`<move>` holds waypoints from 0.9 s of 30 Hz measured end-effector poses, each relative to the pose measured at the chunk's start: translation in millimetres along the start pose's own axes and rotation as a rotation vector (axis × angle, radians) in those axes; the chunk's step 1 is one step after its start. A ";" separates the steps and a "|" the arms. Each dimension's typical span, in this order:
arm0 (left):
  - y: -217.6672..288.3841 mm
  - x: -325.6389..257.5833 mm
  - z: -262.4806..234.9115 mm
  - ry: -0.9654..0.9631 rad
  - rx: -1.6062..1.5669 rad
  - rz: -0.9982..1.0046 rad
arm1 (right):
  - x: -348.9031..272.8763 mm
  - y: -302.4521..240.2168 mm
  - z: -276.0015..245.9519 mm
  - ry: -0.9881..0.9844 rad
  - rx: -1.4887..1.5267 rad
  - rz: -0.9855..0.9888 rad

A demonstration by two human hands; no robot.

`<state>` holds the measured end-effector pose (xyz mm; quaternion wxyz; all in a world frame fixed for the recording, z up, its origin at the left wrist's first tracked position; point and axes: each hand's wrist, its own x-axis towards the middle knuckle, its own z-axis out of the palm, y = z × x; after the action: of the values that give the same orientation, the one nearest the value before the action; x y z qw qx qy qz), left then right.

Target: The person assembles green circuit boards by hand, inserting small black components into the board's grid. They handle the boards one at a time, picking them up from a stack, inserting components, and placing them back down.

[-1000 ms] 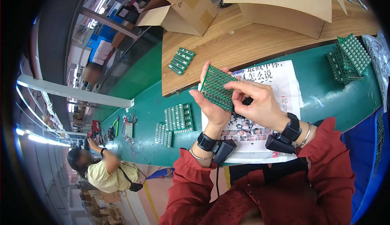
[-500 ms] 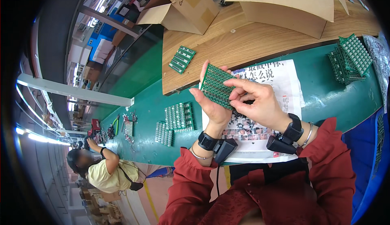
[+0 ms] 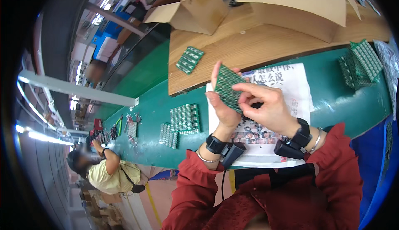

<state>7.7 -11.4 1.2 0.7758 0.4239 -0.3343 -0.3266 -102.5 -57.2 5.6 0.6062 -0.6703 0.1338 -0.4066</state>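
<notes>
A green circuit board panel (image 3: 228, 84) with rows of small parts is tilted up above a newspaper sheet. My left hand (image 3: 224, 109) holds it from behind and along its lower edge, with the fingertips showing past the top edge. Against the board's right side is my right hand (image 3: 264, 101), its index finger on the board's face and its thumb bent in near the edge. Whatever lies between those fingertips is too small or hidden to make out. Small dark pieces (image 3: 249, 127) are scattered on the newspaper (image 3: 297, 89) under my hands.
More circuit boards lie at left on the green table (image 3: 145, 147), on the wooden board (image 3: 220, 51), and in a stack (image 3: 363, 64) at right. Cardboard boxes (image 3: 291, 6) stand behind. A person in a yellow top (image 3: 114, 176) works at the far left end.
The circuit board has turned to a steeper angle in my left hand and sits slightly further right. My right hand stays against its right side. The whole view has shifted a little.
</notes>
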 end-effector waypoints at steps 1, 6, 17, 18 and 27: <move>0.1 -0.4 -0.8 -0.008 -0.001 0.011 | 1.8 -4.4 0.3 -0.007 -0.019 0.011; -6.0 4.4 -6.8 -0.106 0.049 0.091 | 1.9 -8.9 -1.6 0.063 -0.143 -0.057; -3.5 -2.7 -15.0 -0.150 0.204 0.116 | -8.6 6.6 -2.3 0.039 -0.126 0.090; -3.1 -3.4 -8.7 -0.107 0.150 0.127 | -9.8 7.7 -6.9 0.052 -0.146 0.084; -7.3 -2.7 -6.6 -0.198 0.094 0.105 | -7.9 18.8 -16.4 0.041 -0.157 0.069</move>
<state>9.8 -9.5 -8.5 0.7341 0.4075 -0.4461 -0.3099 -113.2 -67.8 -15.9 0.5625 -0.7023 0.2007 -0.3873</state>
